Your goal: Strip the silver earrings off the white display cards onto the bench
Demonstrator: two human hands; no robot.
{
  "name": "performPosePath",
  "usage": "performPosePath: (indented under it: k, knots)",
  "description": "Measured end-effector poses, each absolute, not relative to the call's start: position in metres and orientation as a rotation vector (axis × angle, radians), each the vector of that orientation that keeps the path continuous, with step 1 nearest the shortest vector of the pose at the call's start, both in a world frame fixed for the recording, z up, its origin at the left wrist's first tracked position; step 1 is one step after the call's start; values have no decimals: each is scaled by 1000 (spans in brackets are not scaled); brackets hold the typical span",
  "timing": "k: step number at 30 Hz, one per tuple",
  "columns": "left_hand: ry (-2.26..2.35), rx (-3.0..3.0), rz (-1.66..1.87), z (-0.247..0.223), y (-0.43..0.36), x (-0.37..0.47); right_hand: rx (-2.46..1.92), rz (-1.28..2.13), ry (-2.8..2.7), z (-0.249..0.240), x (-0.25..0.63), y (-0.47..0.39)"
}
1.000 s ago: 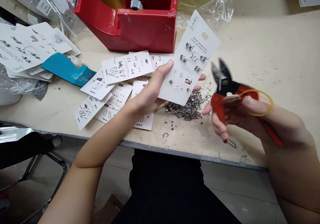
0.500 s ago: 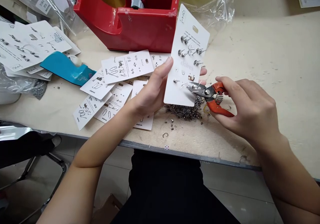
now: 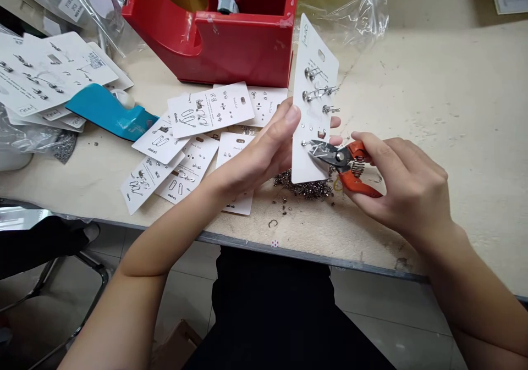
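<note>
The left hand (image 3: pixel 268 144) has its grip round a white card (image 3: pixel 303 161). Its thumb presses by the card's left edge, and some fingertips (image 3: pixel 335 122) peek out past the right edge from behind. The card is held up over the middle part of the worktop (image 3: pixel 433 84), not far from the near edge. Its long side runs almost straight away from the person. The end with the hole points to the far edge of the worktop, leaning a tiny bit right, and the plain end points to the near edge. The card is tipped, so it looks thin, and the side with shiny metal posts (image 3: pixel 319 91) turns to the right. The right hand (image 3: pixel 408 188) has its grip closed round the orange handles of the cutters (image 3: pixel 346 161). The cutters lie across the card's way: their nose points left at the low part of the card, and their handles point right and a little to the near edge. I cannot tell if the blades pinch a post. Below the card sits a pile of small metal bits (image 3: pixel 307 188). More cards (image 3: pixel 212 111) lie to the left, in front of a red tape holder (image 3: pixel 243 54).
</note>
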State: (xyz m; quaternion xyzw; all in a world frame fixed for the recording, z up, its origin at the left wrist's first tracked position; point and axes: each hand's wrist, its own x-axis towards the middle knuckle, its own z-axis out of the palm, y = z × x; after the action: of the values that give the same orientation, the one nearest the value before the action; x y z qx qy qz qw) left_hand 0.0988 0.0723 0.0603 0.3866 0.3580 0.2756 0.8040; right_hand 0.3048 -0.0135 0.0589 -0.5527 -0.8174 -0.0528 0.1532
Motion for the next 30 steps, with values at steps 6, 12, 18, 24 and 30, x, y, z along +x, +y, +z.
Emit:
performPosePath:
  k: [6, 12, 18, 24, 30]
  knots:
    - [746, 845, 607, 63, 72, 102, -1582, -96, -2331, 54, 303, -14]
    - [711, 888, 624, 63, 71, 103, -1562, 17, -2357, 52, 301, -14]
    - [670, 886, 640, 62, 69, 102, -1567, 262, -2339, 56, 300, -16]
    - [746, 1036, 630, 59, 72, 99, -1470, 534, -2215, 62, 298, -15]
    - [750, 1461, 744, 49, 83, 91, -1500, 417, -2230, 59, 299, -17]
